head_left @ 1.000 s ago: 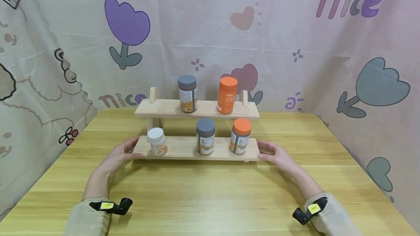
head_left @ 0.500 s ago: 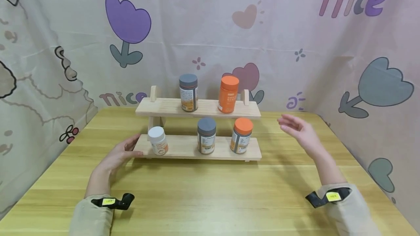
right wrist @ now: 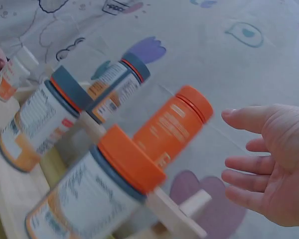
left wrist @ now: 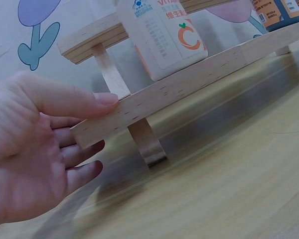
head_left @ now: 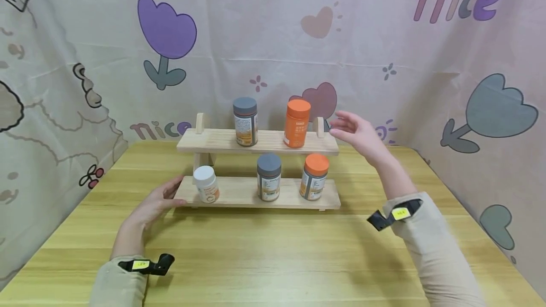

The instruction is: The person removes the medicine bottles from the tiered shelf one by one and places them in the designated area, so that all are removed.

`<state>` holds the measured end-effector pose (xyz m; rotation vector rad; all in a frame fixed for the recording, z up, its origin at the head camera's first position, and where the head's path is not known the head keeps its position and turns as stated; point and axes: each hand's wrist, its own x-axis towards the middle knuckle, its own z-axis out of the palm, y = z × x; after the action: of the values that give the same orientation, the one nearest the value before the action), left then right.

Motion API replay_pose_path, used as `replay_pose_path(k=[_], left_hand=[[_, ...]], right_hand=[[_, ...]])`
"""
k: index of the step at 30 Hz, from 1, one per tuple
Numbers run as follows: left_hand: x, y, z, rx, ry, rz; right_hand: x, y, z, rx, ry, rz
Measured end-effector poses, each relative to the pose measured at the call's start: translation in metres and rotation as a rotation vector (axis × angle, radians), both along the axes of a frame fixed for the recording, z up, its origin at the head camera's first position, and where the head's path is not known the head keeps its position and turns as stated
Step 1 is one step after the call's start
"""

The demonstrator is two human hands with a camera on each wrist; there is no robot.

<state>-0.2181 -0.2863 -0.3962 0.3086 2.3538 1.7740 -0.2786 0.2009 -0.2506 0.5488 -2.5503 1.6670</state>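
A two-tier wooden shelf (head_left: 232, 192) stands on the table. My left hand (head_left: 155, 204) holds the left end of its lower board, the thumb on the front edge and the fingers behind and below, as the left wrist view shows. To the right of the upper board, my right hand (head_left: 360, 137) hangs in the air with fingers apart, holding nothing. Nearest to it is an all-orange bottle (head_left: 296, 124) on the upper board. A grey-capped bottle (head_left: 245, 122) shares that board. Below stand a small white bottle (head_left: 206, 185), another grey-capped bottle (head_left: 269, 178) and an orange-capped grey bottle (head_left: 314, 177).
The yellow wood-grain table (head_left: 256, 259) spreads in front of the shelf. A printed curtain (head_left: 264, 22) hangs close behind. Short upright pegs (head_left: 319, 127) rise at the upper board's ends. A dark camera strap sits on each sleeve.
My right hand has let go of the lower board's right end, swung out to the right, then risen and come left toward the upper board. My left hand stays put.
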Motion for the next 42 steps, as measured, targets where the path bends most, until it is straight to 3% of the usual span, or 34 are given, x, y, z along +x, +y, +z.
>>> replay_pose_path(k=[10, 19, 31, 42], left_hand=[[-0.001, 0.000, 0.001, 0.017, 0.004, -0.010], [0.001, 0.002, -0.001, 0.005, 0.001, -0.005], [-0.001, -0.001, -0.001, -0.017, 0.015, -0.003], [0.001, 0.001, 0.001, 0.019, 0.010, -0.006]], right_hand=[[-0.029, -0.049, 0.002, -0.084, 0.043, -0.008], [-0.033, -0.071, 0.002, -0.036, 0.052, -0.033], [-0.036, -0.074, 0.001, 0.019, 0.122, -0.106], [-0.037, -0.058, 0.008, -0.039, 0.180, -0.110]])
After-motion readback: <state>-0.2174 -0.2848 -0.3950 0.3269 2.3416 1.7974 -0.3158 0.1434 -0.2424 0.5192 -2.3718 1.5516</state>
